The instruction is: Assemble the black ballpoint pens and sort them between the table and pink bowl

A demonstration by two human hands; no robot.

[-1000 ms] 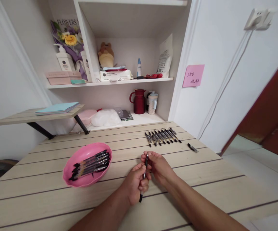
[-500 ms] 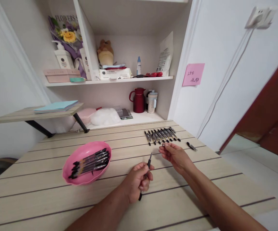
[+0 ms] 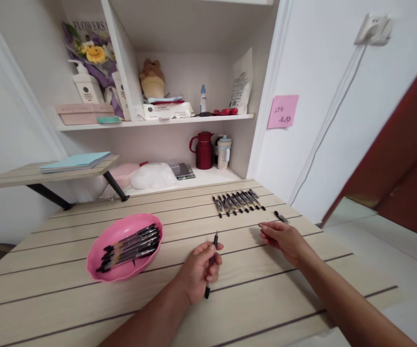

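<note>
My left hand (image 3: 201, 267) is closed around a black pen (image 3: 207, 291), which points up and away with its thin tip showing above the fingers. Its black end sticks out below the palm. To the right, my right hand (image 3: 282, 238) hovers low over the table, thumb and forefinger pinched together at something too small to make out. Just beyond it lies a black pen cap (image 3: 280, 217). Several pens (image 3: 237, 201) rest side by side in a row at the back of the table. More black pens (image 3: 131, 248) fill the pink bowl (image 3: 98, 275) on the left.
Behind the striped table (image 3: 259, 299) stands a white shelf unit with a red jug (image 3: 204, 150) and a pale cup (image 3: 224, 152). A small raised shelf (image 3: 9, 177) carries blue paper at the left. A pink note (image 3: 282, 112) hangs on the wall.
My right hand has moved right, away from the pen and nearer the cap. My left hand still holds the pen, whose exposed tip looks shorter now. The whole view has shifted slightly.
</note>
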